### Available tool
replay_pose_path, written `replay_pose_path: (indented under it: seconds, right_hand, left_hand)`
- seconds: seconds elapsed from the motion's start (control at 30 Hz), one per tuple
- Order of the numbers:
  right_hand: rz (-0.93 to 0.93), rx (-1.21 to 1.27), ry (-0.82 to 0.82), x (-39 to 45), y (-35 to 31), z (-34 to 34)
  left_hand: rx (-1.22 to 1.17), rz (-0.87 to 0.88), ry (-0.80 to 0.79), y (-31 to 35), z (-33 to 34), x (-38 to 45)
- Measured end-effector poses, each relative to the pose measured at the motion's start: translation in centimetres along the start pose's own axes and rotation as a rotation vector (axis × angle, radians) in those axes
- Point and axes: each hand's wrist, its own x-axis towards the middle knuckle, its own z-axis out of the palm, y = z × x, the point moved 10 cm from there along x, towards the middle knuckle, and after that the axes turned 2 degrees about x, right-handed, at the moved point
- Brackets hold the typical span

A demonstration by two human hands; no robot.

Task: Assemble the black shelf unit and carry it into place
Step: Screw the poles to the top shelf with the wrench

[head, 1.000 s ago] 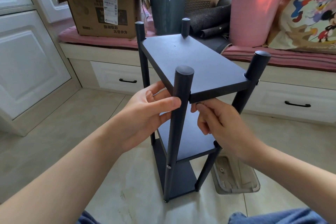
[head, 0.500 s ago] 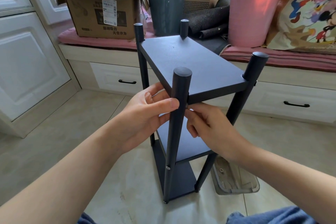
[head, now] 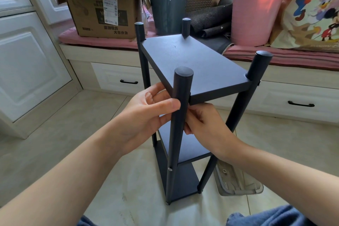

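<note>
Since a sec ago the right hand (head: 205, 126) has slid left along the underside of the top board, from mid-edge to right behind the near post; left hand (head: 146, 115) hasn't shifted.

Nearest: left hand wraps the near round black metal post (head: 178, 124), thumb across the front, fingers curled behind. Right hand's fingers are curled & pinched at the joint just under the top board; what they pinch is hidden, prob. a screw or small fitting, can't tell.

The black three-tier shelf unit (head: 194, 64) stands upright on the pale floor tiles, w/ a clear plastic hardware tray (head: 238, 183) just beside its right foot.

To do this well, I'd say: hold the post steady w/ the left, keep board & post holes lined up, start the fastener straight by hand, no forcing.

Behind: cardboard box (head: 99, 9), grey bin (head: 167, 5), pink bucket (head: 256, 13) on the bench.
</note>
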Motion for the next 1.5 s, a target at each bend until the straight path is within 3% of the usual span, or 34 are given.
replay_pose_path:
  seconds: [0.53, 1.5]
  right_hand:
    - [-0.078, -0.242, -0.067, -1.5, 0.5, -1.8]
    - [-0.157, -0.237, -0.039, -2.1, -1.3, -3.5]
  left_hand:
    - [-0.028, -0.027, 0.010, -0.2, 0.0, -0.1]
    - [-0.022, -0.047, 0.009, -0.6, -0.3, -0.1]
